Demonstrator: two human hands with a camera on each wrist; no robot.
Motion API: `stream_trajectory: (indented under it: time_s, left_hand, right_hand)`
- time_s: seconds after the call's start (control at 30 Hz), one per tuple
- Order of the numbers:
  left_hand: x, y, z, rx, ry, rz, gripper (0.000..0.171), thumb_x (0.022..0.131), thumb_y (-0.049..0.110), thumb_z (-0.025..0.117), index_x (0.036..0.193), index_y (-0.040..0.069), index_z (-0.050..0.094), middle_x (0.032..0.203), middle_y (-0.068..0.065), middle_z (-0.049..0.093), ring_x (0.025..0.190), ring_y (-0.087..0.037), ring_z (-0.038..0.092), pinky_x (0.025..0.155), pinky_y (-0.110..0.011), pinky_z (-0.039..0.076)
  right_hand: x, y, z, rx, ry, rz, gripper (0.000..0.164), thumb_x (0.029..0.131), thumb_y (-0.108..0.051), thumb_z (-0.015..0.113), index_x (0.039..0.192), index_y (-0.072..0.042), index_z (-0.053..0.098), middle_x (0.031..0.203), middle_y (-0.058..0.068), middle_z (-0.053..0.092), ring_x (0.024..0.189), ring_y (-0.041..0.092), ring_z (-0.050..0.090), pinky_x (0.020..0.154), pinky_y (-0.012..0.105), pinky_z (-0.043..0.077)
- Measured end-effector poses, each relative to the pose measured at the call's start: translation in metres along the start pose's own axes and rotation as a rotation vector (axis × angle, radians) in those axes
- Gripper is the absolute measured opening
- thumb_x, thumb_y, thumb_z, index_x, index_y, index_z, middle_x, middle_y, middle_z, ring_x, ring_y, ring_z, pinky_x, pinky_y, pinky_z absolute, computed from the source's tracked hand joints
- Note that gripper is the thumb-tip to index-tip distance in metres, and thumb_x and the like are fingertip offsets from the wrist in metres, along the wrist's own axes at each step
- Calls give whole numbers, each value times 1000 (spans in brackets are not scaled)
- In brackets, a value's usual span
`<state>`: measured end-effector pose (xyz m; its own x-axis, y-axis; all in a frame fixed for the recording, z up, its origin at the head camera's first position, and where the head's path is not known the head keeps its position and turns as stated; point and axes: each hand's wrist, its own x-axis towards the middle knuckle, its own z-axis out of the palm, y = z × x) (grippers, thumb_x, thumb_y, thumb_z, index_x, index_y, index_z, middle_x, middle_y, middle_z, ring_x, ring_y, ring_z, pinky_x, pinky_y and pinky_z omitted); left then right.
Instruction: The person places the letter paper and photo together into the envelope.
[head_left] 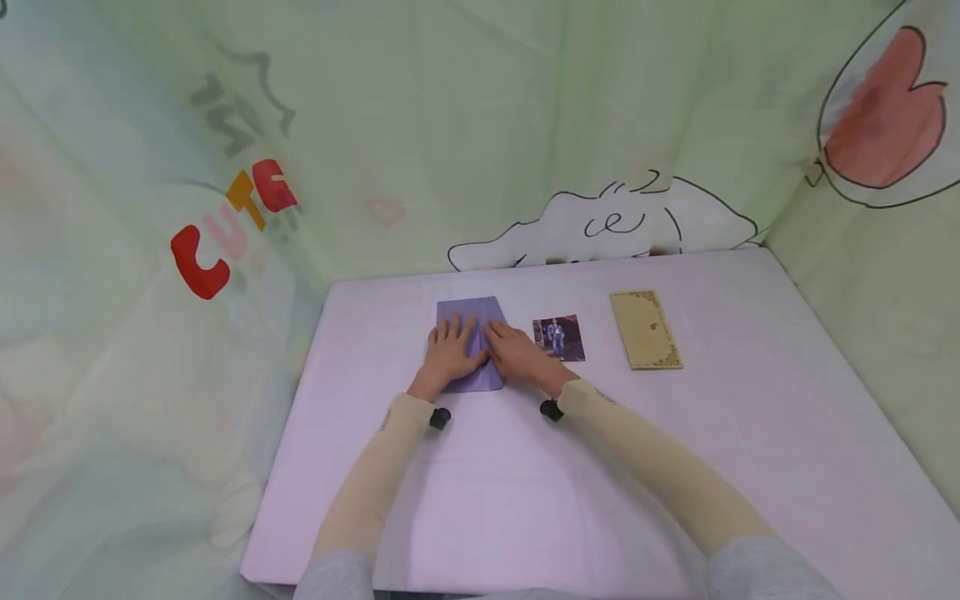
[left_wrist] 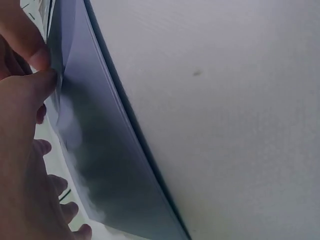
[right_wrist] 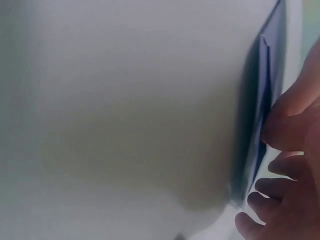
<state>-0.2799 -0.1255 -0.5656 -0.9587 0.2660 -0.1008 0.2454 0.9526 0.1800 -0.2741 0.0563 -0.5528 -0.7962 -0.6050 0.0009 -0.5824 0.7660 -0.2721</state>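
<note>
A purple paper envelope [head_left: 452,307] lies on the table with its right side flap folded at a slant. My left hand [head_left: 450,352] rests flat on its middle, fingers spread and pointing away from me. From the right, my right hand [head_left: 519,352] touches the flap's edge with fairly straight fingers. Both thumbs come close together near the fold; in the left wrist view the left thumb [left_wrist: 42,82] touches the raised paper edge. The right wrist view shows the envelope's edge [right_wrist: 265,65] slightly lifted beside the right thumb. Part of the envelope is hidden under both hands.
A small photo [head_left: 564,337] of a standing figure lies just right of the right hand. Farther right is a tan envelope-like card [head_left: 647,330] with brown ornamental corners. The pale table [head_left: 525,500] is enclosed by printed curtains [head_left: 480,125] at the back and sides.
</note>
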Motion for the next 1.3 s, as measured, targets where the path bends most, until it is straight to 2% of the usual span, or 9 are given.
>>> stream_trajectory:
  time_s: [0.27, 0.53, 0.7, 0.8, 1.0, 1.07, 1.17, 1.3]
  left_hand:
    - [2, 3, 1, 34, -21, 9, 77, 99, 56, 50, 161, 19, 23, 167, -20, 18, 153, -44, 18, 120, -59, 24]
    - [8, 0, 0, 26, -12, 48, 71, 99, 49, 50, 161, 24, 24, 168, -16, 19, 153, -42, 20, 120, -57, 26]
    - [10, -4, -7, 53, -27, 105, 69, 98, 48, 49, 160, 26, 28, 168, -16, 19, 152, -43, 23, 120, -57, 28]
    - [12, -8, -13, 73, -33, 137, 66, 97, 48, 47, 157, 25, 35, 167, -16, 21, 151, -44, 26, 117, -58, 31]
    - [16, -11, -27, 59, -84, 176, 57, 96, 50, 52, 145, 21, 48, 165, -17, 25, 148, -45, 31, 110, -61, 40]
    - [18, -13, -31, 50, -106, 191, 59, 95, 54, 56, 142, 20, 48, 165, -17, 26, 147, -46, 32, 107, -61, 44]
    - [21, -17, -34, 47, -151, 214, 70, 91, 65, 58, 143, 20, 44, 166, -17, 22, 148, -45, 32, 102, -60, 48]
    - [23, -25, -35, -1, -223, 241, 85, 82, 73, 65, 145, 22, 39, 167, -18, 16, 150, -42, 28, 105, -58, 46]
  right_hand:
    - [2, 0, 6, -45, -56, 23, 51, 104, -16, 44, 150, 7, 37, 159, 28, 32, 148, 43, 32, 116, 59, 33]
    - [1, 3, 6, -43, -53, 28, 52, 106, -20, 45, 151, 5, 37, 160, 26, 32, 149, 42, 31, 116, 59, 33]
    - [0, 3, 4, -41, -63, 14, 53, 106, -20, 46, 151, 5, 37, 160, 26, 31, 149, 42, 31, 115, 60, 34]
    - [-2, 3, 2, -46, -57, 8, 53, 105, -20, 47, 150, 6, 38, 160, 27, 32, 148, 42, 33, 113, 60, 36]
    - [-1, 4, 2, -35, -84, 18, 53, 106, -21, 46, 151, 5, 37, 161, 26, 30, 149, 41, 31, 115, 59, 34]
    - [0, 5, 3, -34, -106, 32, 54, 107, -22, 44, 153, 3, 34, 163, 24, 27, 151, 40, 27, 117, 59, 31]
    - [1, 7, 5, -40, -114, 41, 54, 107, -23, 42, 154, 2, 33, 164, 23, 26, 152, 39, 25, 118, 58, 30]
    - [2, 9, 9, -31, -109, 39, 55, 107, -23, 43, 154, 2, 33, 164, 23, 25, 152, 39, 25, 118, 58, 29]
